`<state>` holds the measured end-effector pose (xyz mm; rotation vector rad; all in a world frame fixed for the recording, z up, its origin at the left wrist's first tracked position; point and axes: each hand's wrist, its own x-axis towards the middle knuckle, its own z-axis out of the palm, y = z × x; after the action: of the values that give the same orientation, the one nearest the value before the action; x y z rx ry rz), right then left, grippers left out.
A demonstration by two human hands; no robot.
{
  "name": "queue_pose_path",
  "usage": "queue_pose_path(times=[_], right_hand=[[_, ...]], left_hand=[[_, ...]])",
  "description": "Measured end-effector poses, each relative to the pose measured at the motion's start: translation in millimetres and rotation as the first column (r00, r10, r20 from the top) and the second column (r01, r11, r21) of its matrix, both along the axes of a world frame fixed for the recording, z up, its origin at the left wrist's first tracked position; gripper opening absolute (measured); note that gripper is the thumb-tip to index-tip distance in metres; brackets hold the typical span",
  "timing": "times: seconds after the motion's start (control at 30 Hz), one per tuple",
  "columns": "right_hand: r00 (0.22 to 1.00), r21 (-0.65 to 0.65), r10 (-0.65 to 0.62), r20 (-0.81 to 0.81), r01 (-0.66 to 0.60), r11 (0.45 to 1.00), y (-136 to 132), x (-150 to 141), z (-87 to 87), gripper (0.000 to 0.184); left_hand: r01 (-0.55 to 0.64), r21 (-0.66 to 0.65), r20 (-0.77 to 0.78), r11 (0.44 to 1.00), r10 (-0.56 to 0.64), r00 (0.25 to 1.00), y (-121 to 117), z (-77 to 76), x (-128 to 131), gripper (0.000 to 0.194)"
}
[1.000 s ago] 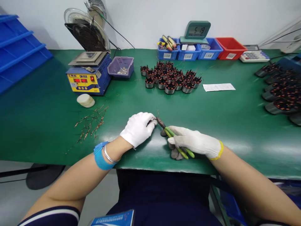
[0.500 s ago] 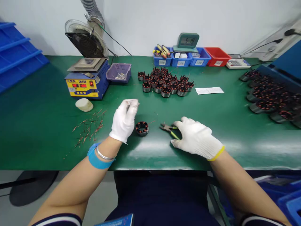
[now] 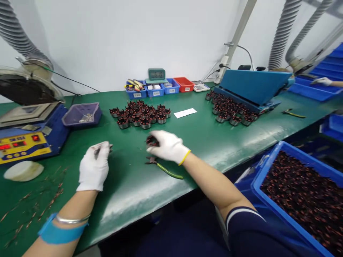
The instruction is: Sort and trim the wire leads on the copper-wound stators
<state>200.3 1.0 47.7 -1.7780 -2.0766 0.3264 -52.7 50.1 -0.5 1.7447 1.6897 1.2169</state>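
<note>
The wound ring (image 3: 152,141) is a short, round piece, dark around its rim, with reddish-brown copper coils set about an open middle. It sits at the fingertips of the right hand (image 3: 168,147), whose gloved thumb and fingers are closed on its side, over the green table (image 3: 203,141) and just beyond the pliers (image 3: 167,171). The glove is white knit cloth with a yellow cuff edge, slightly blurred. The pliers lie on the tabletop, their metal nose dark and dull, the visible handle smooth, green and gently curved. The left hand (image 3: 93,166), also in white cloth, is held well apart with thumb and fingertips drawn together; there seems to be something small and dark at the tips, though blur keeps me from telling whether it is gripped. The tabletop is smooth and glossy, catching pale streaks of light near its front edge. Behind the right hand stands a cluster of similar rings (image 3: 139,115), with silvery, smooth sides and spiky dark tops. Thin, crooked copper wire scraps (image 3: 50,201) lie scattered beside the left forearm, near a pale, rounded block (image 3: 23,171).
</note>
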Motion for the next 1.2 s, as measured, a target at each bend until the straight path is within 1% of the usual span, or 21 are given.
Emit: queue_pose_path(times=[0.07, 0.13, 0.2, 0.23, 0.27, 0.3, 0.33, 0.37, 0.4, 0.47, 0.5, 0.53, 0.6, 0.67, 0.73, 0.8, 0.87, 0.9, 1.0, 1.1, 1.2], right_hand=[[0.946, -0.083, -0.315, 0.075, 0.321, 0.943, -1.7, 49.3, 8.3, 0.05], [0.883, -0.086, -0.454, 0.119, 0.465, 0.881, -2.5, 87.4, 10.0, 0.054], [0.768, 0.116, -0.625, 0.143, 0.614, 0.781, -7.7, 103.5, 4.9, 0.071], [0.772, 0.186, -0.627, 0.103, 0.604, 0.775, -13.9, 102.2, 0.4, 0.08], [0.827, 0.158, -0.561, 0.033, 0.55, 0.82, -22.6, 95.3, -4.7, 0.082], [0.902, 0.058, -0.429, -0.051, 0.431, 0.9, -33.5, 83.9, -10.2, 0.079], [0.971, -0.07, -0.217, -0.102, 0.21, 0.975, -45.8, 69.5, -15.7, 0.077], [0.994, -0.14, -0.042, -0.096, 0.028, 0.99, -58.2, 53.9, -20.6, 0.076], [0.998, -0.156, 0.055, -0.018, -0.057, 0.986, -69.8, 38.8, -24.7, 0.071], [0.989, -0.17, 0.078, 0.124, -0.056, 0.984, -86.7, 16.2, -29.5, 0.051], [0.984, -0.193, 0.049, 0.173, -0.015, 0.981, -91.3, 10.9, -30.2, 0.048], [0.979, -0.219, 0.005, 0.203, 0.04, 0.975, -93.5, 10.2, -30.2, 0.046], [0.971, -0.276, -0.098, 0.22, 0.159, 0.948, -92.5, 21.5, -28.9, 0.045], [0.95, -0.307, -0.211, 0.229, 0.276, 0.911, -88.4, 42.9, -26.8, 0.046], [0.902, -0.274, -0.319, 0.291, 0.397, 0.876, -83.9, 61.9, -23.0, 0.05], [0.865, -0.147, -0.367, 0.341, 0.435, 0.888, -77.8, 66.5, -17.2, 0.055], [0.903, -0.027, -0.271, 0.332, 0.296, 0.955, -67.5, 51.9, -11.6, 0.054], [0.938, -0.003, -0.153, 0.31, 0.162, 0.987, -60.3, 38.9, -9.8, 0.052], [0.947, -0.055, 0.143, 0.286, -0.133, 0.99, -33.7, -5.0, -12.7, 0.049], [0.928, -0.055, 0.295, 0.227, -0.29, 0.956, -10.9, -27.1, -26.0, 0.045], [0.941, -0.038, 0.293, 0.167, -0.291, 0.956, -1.9, -22.1, -38.7, 0.054]], left_hand=[[0.001, -0.049, -0.027, 0.999, -0.002, 1.0, -8.9, 4.9, 9.4, 0.044], [0.06, -0.087, -0.053, 0.994, -0.065, 0.996, -15.3, 5.5, 19.0, 0.049], [0.11, -0.109, -0.084, 0.988, -0.119, 0.989, -19.4, 2.5, 26.6, 0.057], [0.121, -0.088, -0.129, 0.989, -0.132, 0.983, -21.4, 0.8, 29.6, 0.061], [0.149, -0.049, -0.2, 0.988, -0.156, 0.967, -23.7, -0.6, 32.6, 0.065], [0.205, 0.004, -0.289, 0.979, -0.195, 0.937, -26.6, -1.3, 35.9, 0.068], [0.295, 0.045, -0.393, 0.954, -0.255, 0.884, -29.8, -1.3, 40.0, 0.07], [0.412, 0.053, -0.497, 0.91, -0.333, 0.801, -33.2, -0.6, 44.8, 0.073], [0.528, 0.021, -0.586, 0.849, -0.418, 0.694, -36.5, 0.5, 50.5, 0.074], [0.655, -0.124, -0.683, 0.746, -0.543, 0.489, -41.4, 2.9, 62.3, 0.076], [0.647, -0.19, -0.697, 0.738, -0.566, 0.441, -42.6, 3.6, 67.0, 0.078], [0.604, -0.233, -0.705, 0.762, -0.56, 0.435, -42.8, 3.7, 69.8, 0.08], [0.403, -0.245, -0.729, 0.882, -0.441, 0.523, -40.6, 2.3, 68.1, 0.085], [0.125, -0.2, -0.759, 0.972, -0.234, 0.608, -35.1, -0.6, 57.4, 0.091], [-0.09, -0.121, -0.771, 0.988, -0.037, 0.636, -25.7, -3.9, 44.6, 0.093], [-0.154, -0.054, -0.745, 0.987, 0.064, 0.664, -11.6, -6.3, 38.1, 0.091], [-0.144, -0.046, -0.653, 0.989, 0.079, 0.753, 7.9, -7.2, 41.7, 0.089], [-0.138, -0.063, -0.59, 0.988, 0.074, 0.804, 19.5, -7.0, 46.5, 0.089], [-0.192, -0.112, -0.441, 0.975, 0.125, 0.889, 57.4, -4.6, 63.7, 0.095], [-0.26, -0.143, -0.364, 0.955, 0.193, 0.911, 91.2, -1.0, 71.5, 0.107], [-0.242, -0.165, -0.275, 0.956, 0.191, 0.942, 113.0, 0.2, 69.1, 0.112]])
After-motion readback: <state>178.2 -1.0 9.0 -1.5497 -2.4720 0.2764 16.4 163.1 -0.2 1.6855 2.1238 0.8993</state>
